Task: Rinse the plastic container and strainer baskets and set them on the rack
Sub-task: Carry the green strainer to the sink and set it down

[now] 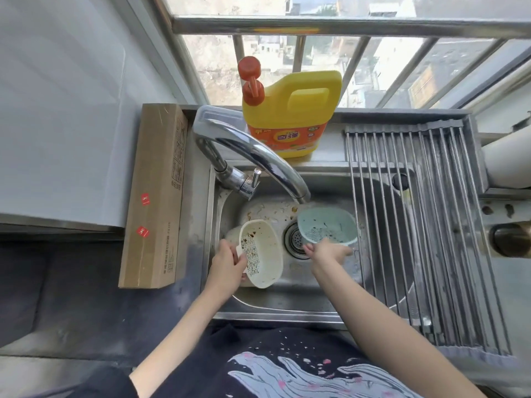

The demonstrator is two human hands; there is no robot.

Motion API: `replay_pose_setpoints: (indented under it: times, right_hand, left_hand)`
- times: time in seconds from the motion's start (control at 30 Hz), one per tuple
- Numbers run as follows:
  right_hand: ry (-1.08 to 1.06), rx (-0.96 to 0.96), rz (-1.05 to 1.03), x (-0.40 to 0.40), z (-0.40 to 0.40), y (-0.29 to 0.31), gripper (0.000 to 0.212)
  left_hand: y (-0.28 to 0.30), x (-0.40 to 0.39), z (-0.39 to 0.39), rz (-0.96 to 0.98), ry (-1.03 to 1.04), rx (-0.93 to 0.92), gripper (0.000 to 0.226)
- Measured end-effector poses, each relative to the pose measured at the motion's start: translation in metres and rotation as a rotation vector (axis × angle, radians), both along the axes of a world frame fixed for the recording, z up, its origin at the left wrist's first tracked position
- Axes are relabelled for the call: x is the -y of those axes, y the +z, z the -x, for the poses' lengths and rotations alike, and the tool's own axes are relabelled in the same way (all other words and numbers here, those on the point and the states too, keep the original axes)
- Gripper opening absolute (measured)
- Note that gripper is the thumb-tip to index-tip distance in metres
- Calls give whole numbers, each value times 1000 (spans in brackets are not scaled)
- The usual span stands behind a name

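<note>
My left hand [228,264] grips the rim of a cream strainer basket [263,251], tilted on its side in the steel sink [290,303], with brown food bits stuck inside. Behind the basket a white plastic container [233,235] shows only in part. My right hand [326,252] holds the near rim of a pale blue-green strainer basket [327,225], tilted up just under the faucet spout [300,196]; dark specks cling to its inside. The roll-up steel rack [408,225] spans the right part of the sink and carries nothing.
The drain [294,239] sits between the two baskets, with food scraps on the sink floor behind it. A yellow detergent jug [290,116] stands on the ledge behind the faucet. A long cardboard box [156,193] lies left of the sink. A window with bars is beyond.
</note>
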State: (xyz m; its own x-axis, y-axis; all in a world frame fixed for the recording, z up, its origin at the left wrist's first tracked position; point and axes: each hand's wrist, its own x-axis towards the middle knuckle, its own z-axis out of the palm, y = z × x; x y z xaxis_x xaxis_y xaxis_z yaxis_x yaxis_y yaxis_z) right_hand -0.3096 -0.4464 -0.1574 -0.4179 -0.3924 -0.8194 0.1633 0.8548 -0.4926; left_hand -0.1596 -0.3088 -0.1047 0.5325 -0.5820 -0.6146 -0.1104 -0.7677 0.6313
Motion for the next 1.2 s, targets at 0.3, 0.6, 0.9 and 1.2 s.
replay_pose_setpoints:
  times: [0.3,0.6,0.9,1.2]
  right_hand:
    - [-220,210,-24,16,32,-49,60]
    - [-437,227,-169,5,27,-50,56]
    - [708,70,-244,-19,0,-38,45]
    - [929,-42,-105,-21,17,-18,22]
  left_hand:
    - [-8,23,-11,33,-25,3,18]
    - [-20,47,-9,48,-216,33,26]
    - [-18,49,1,59,-293,-8,33]
    - [-24,46,-16,-16,-265,14,8]
